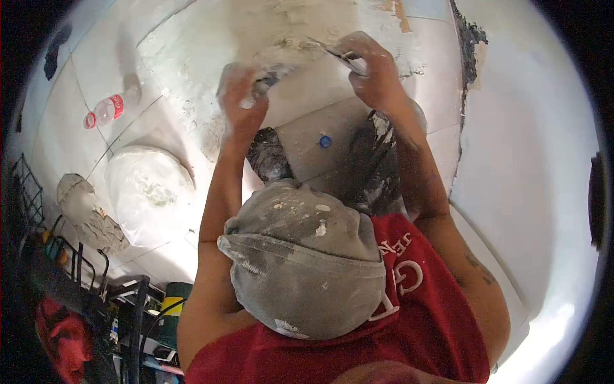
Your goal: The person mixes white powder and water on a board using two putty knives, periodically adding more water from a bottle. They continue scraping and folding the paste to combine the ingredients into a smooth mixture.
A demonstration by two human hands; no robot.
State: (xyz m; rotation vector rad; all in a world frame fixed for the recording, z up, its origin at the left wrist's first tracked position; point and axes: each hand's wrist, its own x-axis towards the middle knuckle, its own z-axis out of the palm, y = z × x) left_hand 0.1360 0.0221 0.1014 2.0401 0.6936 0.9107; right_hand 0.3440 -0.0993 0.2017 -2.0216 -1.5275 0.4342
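Observation:
My left hand (pixel 243 93), dusted white and smeared by motion, is closed around a dark flat tool (pixel 267 80); its exact kind is blurred. To its right, my right hand (pixel 374 67) grips a thin scraper (pixel 340 56), whose edge points left. Both hands are above a floor patch (pixel 192 70) coated with pale, wet-looking paste. Between my forearms a blue bottle cap (pixel 325 141) lies on a grey surface. Below it is my grey cap (pixel 307 262), spotted with white, above a red shirt (pixel 428 301).
A clear plastic bottle (pixel 105 110) with a red label lies on the tiles at left. Nearer are a white plastic bag (pixel 150 195) of pale material and torn brown paper (pixel 89 214). A black rack (pixel 134 313) stands lower left. A white wall (pixel 531 160) rises on the right.

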